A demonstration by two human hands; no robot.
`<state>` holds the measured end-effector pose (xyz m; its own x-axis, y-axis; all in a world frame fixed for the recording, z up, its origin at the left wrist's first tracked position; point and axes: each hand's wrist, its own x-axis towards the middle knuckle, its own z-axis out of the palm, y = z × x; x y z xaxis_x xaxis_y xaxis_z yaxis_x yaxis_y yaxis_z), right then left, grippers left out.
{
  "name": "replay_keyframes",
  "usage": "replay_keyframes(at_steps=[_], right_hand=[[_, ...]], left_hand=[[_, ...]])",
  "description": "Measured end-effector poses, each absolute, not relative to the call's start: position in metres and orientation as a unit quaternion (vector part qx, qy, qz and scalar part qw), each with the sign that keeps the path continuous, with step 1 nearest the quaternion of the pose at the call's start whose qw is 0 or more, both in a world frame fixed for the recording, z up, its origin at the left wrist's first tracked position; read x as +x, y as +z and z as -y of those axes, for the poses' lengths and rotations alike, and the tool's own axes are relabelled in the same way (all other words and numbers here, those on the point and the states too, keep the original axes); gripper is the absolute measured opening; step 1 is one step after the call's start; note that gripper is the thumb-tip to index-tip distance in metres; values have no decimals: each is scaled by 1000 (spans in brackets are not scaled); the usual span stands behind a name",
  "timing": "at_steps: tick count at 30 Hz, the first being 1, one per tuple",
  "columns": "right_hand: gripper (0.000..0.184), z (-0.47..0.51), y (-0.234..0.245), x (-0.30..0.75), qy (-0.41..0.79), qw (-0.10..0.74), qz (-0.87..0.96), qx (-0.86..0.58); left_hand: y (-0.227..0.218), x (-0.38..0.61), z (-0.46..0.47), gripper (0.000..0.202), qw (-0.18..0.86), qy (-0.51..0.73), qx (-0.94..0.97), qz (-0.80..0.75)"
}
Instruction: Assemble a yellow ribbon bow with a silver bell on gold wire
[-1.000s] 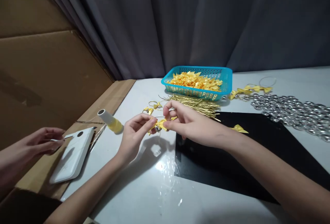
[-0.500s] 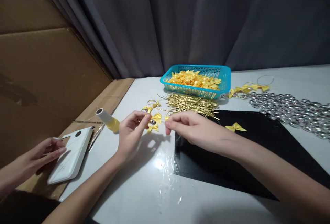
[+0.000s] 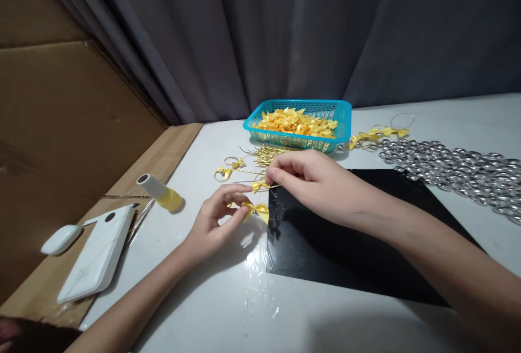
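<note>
Two hands working over a white surface (image 3: 211, 309). The left hand (image 3: 211, 225) pinches a yellow bow (image 3: 256, 210) by one end between thumb and forefinger, just above the near-left corner of the black mat (image 3: 366, 233); the grip at the edge leaves the loops and knot clear. The right hand (image 3: 321, 182), fingers curled, nips a second bow (image 3: 258, 185) at its centre, just above and behind the first, the two apart. A thin gold strand seems to run from this pinch. Stock lies in an arc within arm's reach: gold ties (image 3: 272, 153) heaped just behind the hands, a blue basket (image 3: 344, 117) of bows beyond them, silver pieces (image 3: 448, 163) spread to the right. A spool (image 3: 160, 193) lies on its side to the left.
</note>
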<state>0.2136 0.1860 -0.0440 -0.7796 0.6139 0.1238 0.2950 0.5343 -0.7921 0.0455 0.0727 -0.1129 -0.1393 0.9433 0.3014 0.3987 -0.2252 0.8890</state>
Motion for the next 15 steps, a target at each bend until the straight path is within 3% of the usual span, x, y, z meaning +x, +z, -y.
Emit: replay_keyframes(at_steps=[9, 15], right_hand=[[24, -200, -56, 211, 350, 179, 862, -319], [25, -197, -50, 215, 434, 124, 831, -325]], left_hand=[[-104, 50, -67, 19, 331, 498, 568, -565], [-108, 50, -72, 15, 298, 444, 581, -614]])
